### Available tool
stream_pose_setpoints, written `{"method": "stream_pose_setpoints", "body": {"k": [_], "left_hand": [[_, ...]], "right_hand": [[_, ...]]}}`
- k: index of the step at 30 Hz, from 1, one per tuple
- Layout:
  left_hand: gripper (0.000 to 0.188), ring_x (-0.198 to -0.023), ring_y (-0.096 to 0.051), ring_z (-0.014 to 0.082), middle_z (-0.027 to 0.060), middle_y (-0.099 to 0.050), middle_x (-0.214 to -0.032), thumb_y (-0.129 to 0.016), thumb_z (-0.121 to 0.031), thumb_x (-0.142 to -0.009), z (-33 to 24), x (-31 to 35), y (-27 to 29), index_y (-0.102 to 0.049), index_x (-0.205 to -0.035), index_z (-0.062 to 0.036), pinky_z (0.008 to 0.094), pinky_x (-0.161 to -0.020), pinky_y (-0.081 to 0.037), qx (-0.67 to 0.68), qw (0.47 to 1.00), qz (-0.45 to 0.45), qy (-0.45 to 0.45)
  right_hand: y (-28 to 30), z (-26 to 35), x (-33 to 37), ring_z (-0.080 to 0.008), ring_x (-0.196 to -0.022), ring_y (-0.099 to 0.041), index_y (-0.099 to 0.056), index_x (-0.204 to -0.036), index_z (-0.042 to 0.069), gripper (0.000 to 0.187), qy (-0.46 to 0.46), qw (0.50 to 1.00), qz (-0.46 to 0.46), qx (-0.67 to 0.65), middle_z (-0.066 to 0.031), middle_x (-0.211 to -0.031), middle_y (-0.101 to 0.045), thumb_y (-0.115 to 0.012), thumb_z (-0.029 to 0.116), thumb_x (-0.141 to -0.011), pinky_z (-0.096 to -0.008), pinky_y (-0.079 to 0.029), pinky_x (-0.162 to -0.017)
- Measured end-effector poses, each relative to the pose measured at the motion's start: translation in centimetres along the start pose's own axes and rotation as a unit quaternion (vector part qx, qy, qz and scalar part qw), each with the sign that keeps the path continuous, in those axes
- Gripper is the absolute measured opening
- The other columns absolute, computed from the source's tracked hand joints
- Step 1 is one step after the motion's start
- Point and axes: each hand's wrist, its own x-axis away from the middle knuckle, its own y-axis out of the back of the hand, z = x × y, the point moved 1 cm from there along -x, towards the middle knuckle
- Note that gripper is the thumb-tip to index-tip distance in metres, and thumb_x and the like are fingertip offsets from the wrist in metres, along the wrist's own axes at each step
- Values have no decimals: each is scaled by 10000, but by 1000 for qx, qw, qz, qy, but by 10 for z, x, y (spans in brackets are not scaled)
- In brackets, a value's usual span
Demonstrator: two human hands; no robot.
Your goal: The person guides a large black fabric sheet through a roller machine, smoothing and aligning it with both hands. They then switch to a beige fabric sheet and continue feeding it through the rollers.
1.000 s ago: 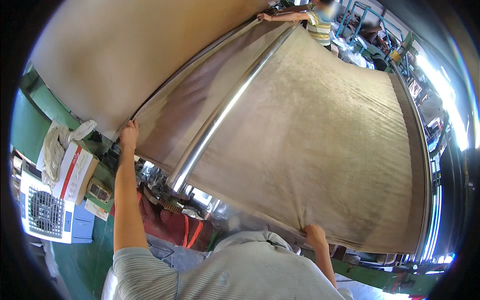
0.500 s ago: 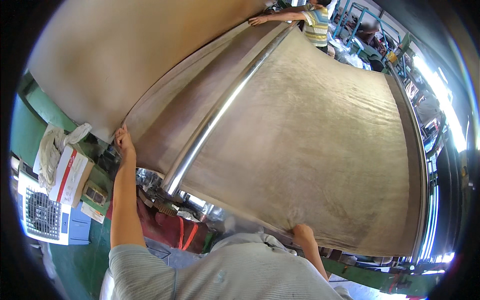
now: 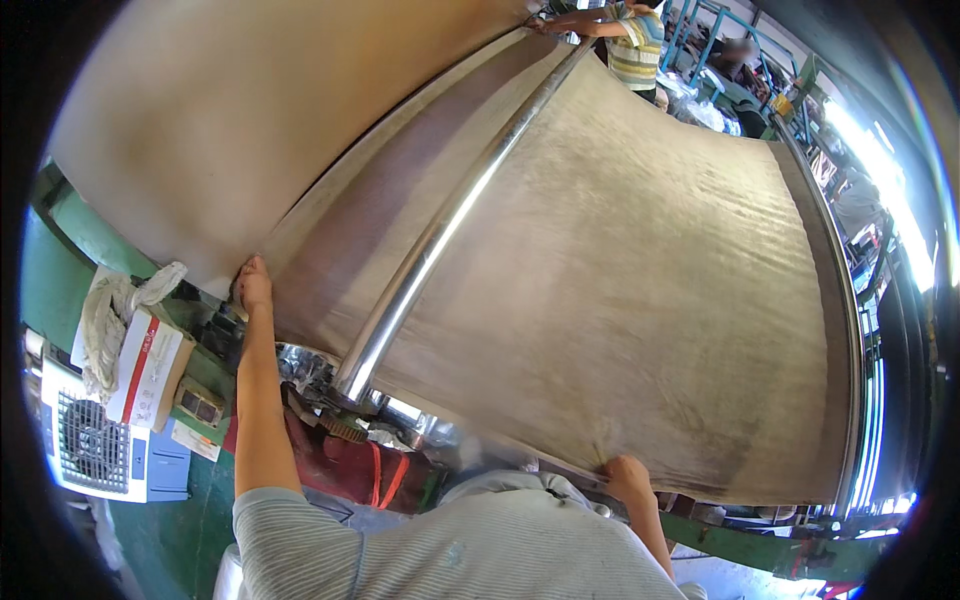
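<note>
A wide brown fabric sheet [image 3: 640, 280] stretches across the machine in front of me and passes beneath a shiny metal roller [image 3: 425, 255]. On the left my left hand [image 3: 254, 285] is closed on the sheet's near corner, where it meets a large tan roll [image 3: 220, 130]. Its fingertips are partly hidden. At the near edge, right of my body, my right hand [image 3: 628, 478] grips the fabric with bent fingers, and small creases run from it. A co-worker [image 3: 637, 50] in a striped shirt holds both arms toward the sheet's far corner beside the roll.
At left, a white carton [image 3: 150, 365] with a red stripe and a pale rag [image 3: 110, 320] rest on the green machine frame [image 3: 90, 230]. Below them is a white-and-blue fan unit [image 3: 95, 440]. Red straps [image 3: 392, 480] hang under the roller's near end. A dark bar borders the sheet at right.
My left hand has shifted slightly down at the roll, and its fingers are closed tighter. My right hand sits slightly farther right. The co-worker's hands have moved right, nearer the far corner.
</note>
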Motion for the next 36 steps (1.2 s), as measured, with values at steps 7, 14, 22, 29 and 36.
{"method": "stream_pose_setpoints", "body": {"k": [7, 14, 22, 29, 36], "left_hand": [[348, -841, -597, 269, 121, -533, -1033, -493, -147, -871, 15, 17, 2, -529, -1194, -23, 367, -475, -488, 204, 977, 11, 62], [343, -1017, -574, 385, 215, -551, -1158, -460, -161, -883, 42, 34, 89, -546, -1179, -11, 455, -829, -494, 560, 810, 87, 148], [395, -1169, -475, 357, 158, -518, -1269, -464, -285, -903, 15, 44, 57, -539, -1220, -62, 502, -969, -373, 545, 810, -21, 214], [413, -1203, -439, 374, 143, -479, -1329, -425, -323, -927, 15, 36, 81, -523, -1254, -91, 511, -1003, -329, 543, 807, 44, 227], [435, -1249, -361, 438, 135, -439, -1367, -430, -334, -930, 0, 22, 68, -495, -1298, -110, 546, -1011, -304, 561, 801, 38, 206]], "right_hand": [[0, -4, 4, -369, -834, -634, -696, -788, 66, 157, -7, 1000, -10, -10, -183, -829, -661, -610, 130, -674, -451, -514, -715], [-43, -29, -13, -361, -817, -641, -693, -754, 63, 143, -35, 998, -13, 52, -181, -814, -662, -616, 158, -680, -449, -518, -707], [-51, -12, -28, -338, -852, -649, -674, -854, 72, 208, 4, 997, -27, 75, -166, -860, -666, -656, 118, -653, -428, -530, -695], [-58, 20, -24, -340, -836, -652, -633, -860, 44, 192, 57, 996, -62, 22, -167, -828, -659, -635, 112, -680, -435, -532, -685], [-34, 37, -14, -359, -805, -651, -639, -835, 30, 175, 70, 997, -37, 20, -193, -842, -660, -614, 134, -697, -458, -531, -668]]}}
